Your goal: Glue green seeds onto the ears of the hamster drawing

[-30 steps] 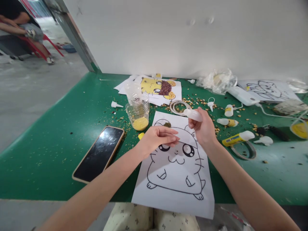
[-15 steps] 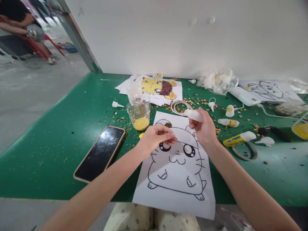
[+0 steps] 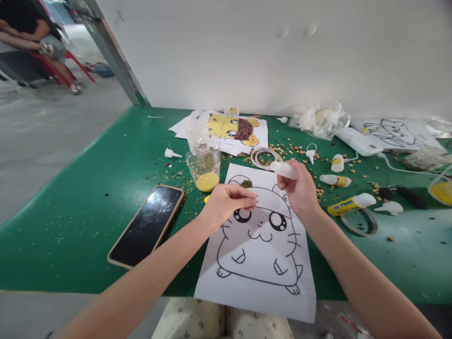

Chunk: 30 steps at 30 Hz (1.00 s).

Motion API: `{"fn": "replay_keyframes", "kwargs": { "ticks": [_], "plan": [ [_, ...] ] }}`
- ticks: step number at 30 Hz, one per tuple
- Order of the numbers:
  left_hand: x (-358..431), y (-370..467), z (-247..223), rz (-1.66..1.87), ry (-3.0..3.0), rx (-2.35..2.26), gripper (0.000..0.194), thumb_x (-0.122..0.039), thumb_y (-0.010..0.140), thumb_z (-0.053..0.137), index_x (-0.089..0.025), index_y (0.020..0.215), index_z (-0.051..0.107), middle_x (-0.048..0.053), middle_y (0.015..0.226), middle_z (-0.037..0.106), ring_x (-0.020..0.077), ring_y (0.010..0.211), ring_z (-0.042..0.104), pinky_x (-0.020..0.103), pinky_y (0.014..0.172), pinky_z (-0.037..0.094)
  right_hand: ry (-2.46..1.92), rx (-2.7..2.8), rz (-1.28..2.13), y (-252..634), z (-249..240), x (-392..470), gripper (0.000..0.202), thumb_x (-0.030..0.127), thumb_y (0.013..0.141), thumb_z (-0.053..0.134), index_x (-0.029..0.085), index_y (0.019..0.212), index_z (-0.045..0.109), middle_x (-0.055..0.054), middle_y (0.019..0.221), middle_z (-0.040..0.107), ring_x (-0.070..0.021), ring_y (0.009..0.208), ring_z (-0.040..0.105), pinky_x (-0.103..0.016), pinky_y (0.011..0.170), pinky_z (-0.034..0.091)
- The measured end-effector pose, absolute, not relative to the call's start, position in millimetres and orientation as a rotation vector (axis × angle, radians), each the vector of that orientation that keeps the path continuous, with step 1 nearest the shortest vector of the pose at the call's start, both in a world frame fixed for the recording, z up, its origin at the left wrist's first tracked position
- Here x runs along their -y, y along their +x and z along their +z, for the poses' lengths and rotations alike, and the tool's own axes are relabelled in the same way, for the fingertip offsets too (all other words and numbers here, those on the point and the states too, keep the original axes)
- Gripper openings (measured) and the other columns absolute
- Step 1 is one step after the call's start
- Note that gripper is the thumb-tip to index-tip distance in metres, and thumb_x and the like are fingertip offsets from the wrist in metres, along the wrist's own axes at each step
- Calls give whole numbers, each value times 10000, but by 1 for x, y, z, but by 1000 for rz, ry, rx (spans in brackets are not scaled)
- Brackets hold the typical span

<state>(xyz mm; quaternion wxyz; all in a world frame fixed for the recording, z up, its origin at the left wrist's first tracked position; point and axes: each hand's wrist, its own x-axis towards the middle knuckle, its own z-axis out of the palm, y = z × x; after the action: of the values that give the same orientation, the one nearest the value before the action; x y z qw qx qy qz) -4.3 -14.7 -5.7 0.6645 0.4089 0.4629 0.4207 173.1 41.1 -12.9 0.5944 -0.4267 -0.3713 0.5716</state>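
Note:
A sheet with a hamster outline drawing (image 3: 260,254) lies in front of me, its lower end past the table edge. Dark green grains (image 3: 246,183) fill part of the hamster's left ear. Above the hamster's forehead, my left hand (image 3: 231,202) is pinched, thumb against fingers; whatever is in the pinch is too small to see. My right hand (image 3: 300,186) is wrapped round a small white glue bottle (image 3: 284,170), tilted over the sheet's upper right part. A clear plastic cup (image 3: 206,172) with yellow grains stands just beyond my left hand.
A phone (image 3: 146,226) lies at left. Behind are a seed-covered picture (image 3: 238,129), a tape roll (image 3: 264,157) and scattered seeds. At right lie a yellow glue tube (image 3: 348,204), small bottles (image 3: 335,180), a white power bank (image 3: 360,141) and a plastic bag (image 3: 321,120). A seated person is far left.
My left hand's fingers have shifted very slightly upward and drawn closer together. The right hand and the bottle stay almost where they were.

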Motion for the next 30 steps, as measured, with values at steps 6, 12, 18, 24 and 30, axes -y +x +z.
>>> {"fn": "replay_keyframes", "kwargs": {
  "ticks": [6, 12, 18, 24, 30],
  "plan": [
    [14, -5, -8, 956, 914, -988, 134, -138, 658, 712, -136, 790, 690, 31, 700, 690, 131, 649, 651, 253, 651, 517, -972, 863, 1324, 174, -16, -42, 217, 352, 780, 543, 166, 671, 569, 28, 449, 520, -76, 381, 424, -193, 358, 324],
    [13, -6, -6, 927, 927, -967, 227, -126, 685, 677, -144, 910, 657, 30, 695, 686, 139, 650, 646, 270, 654, 505, -981, 856, 1329, 174, -15, -42, 214, 365, 769, 556, 170, 683, 569, 29, 459, 531, -76, 383, 429, -193, 356, 325],
    [13, -5, -4, 898, 881, -945, 266, -136, 746, 618, -137, 1012, 605, 70, 775, 706, 153, 679, 660, 273, 654, 504, -997, 866, 1327, 174, -15, -42, 213, 377, 766, 557, 176, 696, 566, 36, 453, 522, -76, 376, 425, -196, 361, 331],
    [12, -4, -4, 902, 882, -913, 303, -144, 761, 618, -152, 1060, 572, 83, 846, 714, 162, 722, 667, 286, 677, 508, -1004, 936, 1313, 173, -13, -40, 224, 374, 784, 534, 167, 704, 569, 28, 458, 523, -76, 381, 421, -198, 372, 334],
    [12, -5, -4, 906, 886, -939, 218, -160, 706, 698, -131, 910, 628, 79, 825, 714, 169, 774, 671, 262, 685, 513, -1000, 953, 1288, 172, -13, -39, 226, 363, 799, 523, 158, 719, 576, 16, 475, 537, -83, 391, 428, -206, 373, 330]
  ]
}}
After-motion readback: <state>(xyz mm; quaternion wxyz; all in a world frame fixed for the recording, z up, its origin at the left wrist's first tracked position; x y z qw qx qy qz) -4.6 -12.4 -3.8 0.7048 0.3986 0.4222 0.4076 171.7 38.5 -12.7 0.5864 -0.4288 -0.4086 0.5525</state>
